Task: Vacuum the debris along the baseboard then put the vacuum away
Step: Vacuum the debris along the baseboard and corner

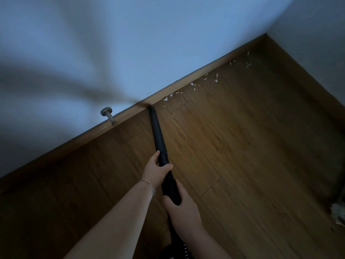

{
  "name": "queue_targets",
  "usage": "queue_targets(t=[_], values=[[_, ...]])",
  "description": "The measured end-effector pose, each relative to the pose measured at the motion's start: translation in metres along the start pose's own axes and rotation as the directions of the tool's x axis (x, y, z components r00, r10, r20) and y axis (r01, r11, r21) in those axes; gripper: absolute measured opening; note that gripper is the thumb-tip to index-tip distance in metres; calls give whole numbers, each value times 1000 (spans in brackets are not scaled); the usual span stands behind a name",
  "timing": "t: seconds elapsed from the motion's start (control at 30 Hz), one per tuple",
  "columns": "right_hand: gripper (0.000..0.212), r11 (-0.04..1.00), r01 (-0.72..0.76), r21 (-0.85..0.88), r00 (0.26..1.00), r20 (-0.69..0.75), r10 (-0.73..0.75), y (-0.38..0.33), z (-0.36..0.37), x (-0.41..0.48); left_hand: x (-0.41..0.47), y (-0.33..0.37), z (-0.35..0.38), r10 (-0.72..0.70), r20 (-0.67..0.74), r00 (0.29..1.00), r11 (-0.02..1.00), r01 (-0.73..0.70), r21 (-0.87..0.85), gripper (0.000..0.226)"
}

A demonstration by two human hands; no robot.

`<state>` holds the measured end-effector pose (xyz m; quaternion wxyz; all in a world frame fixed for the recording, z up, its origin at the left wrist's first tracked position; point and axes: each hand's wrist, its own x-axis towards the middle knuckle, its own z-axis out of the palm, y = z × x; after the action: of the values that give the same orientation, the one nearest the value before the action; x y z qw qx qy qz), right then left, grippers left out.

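Note:
A black vacuum nozzle [156,128] reaches forward, its narrow tip touching the wooden baseboard [186,77] at the foot of the wall. My left hand [155,170] grips the tube near its collar. My right hand [183,206] grips the ribbed black hose [170,186] just behind, and the hose runs down out of view. Small white debris [205,79] lies scattered on the wooden floor [242,146] along the baseboard, to the right of the nozzle tip, toward the corner.
A metal door stopper [108,115] sticks out of the baseboard left of the nozzle. White walls meet in a corner at the upper right. A pale fuzzy thing [338,212] sits at the right edge.

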<state>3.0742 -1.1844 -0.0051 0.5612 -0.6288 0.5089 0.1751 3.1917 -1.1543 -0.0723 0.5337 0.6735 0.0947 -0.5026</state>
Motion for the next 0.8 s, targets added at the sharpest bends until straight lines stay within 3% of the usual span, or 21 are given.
queue_targets(t=[0.53,0.8], values=[[64,991,-121,55,991,-54,124,12,-51,-24,-29,12,65,-105,67,992,975,90,202,75],[64,991,-114,67,993,-18,116,1,-62,-5,-14,23,68,-66,-2,998,976,65,209,73]])
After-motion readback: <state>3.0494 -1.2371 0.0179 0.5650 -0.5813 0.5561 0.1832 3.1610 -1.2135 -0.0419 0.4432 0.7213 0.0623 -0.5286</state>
